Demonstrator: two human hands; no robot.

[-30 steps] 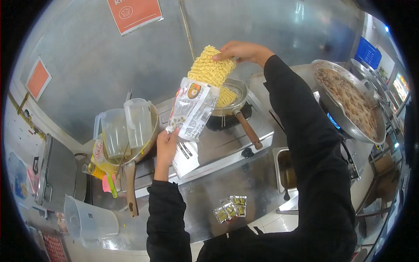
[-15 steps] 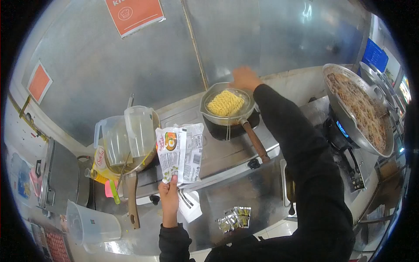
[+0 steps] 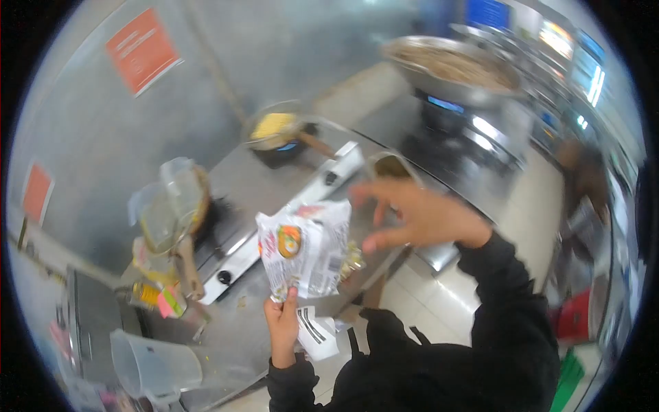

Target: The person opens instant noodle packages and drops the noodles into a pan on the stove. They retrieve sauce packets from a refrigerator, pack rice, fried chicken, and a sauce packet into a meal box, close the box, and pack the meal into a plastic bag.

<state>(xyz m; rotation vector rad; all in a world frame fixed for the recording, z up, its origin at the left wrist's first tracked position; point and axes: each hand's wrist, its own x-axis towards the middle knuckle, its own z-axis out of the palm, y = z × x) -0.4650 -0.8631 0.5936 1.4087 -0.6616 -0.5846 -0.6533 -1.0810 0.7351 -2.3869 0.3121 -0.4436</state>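
My left hand [image 3: 280, 324] pinches the lower edge of a white instant noodle wrapper [image 3: 288, 254], which shows a picture of a noodle dish on its front. My right hand [image 3: 429, 218] is in the air just right of the wrapper, blurred, with its fingers apart and nothing in them. Beyond, a yellow noodle block [image 3: 273, 125] lies in a saucepan [image 3: 302, 130] on the stove. Shiny sachets [image 3: 353, 259] show partly behind the wrapper's right edge. Below the wrapper is a white paper piece with black stripes [image 3: 317, 335].
A wide wok [image 3: 511, 72] full of brown food stands on a burner at the back right. On the left are a pan with a wooden handle [image 3: 187, 264], holding clear jugs [image 3: 182, 182], and a plastic pitcher [image 3: 154, 364]. A metal container [image 3: 391, 165] sits behind my right hand.
My right hand has come back from the saucepan's rim to beside the wrapper. The view has turned right, and the wrapper stays in my left hand.
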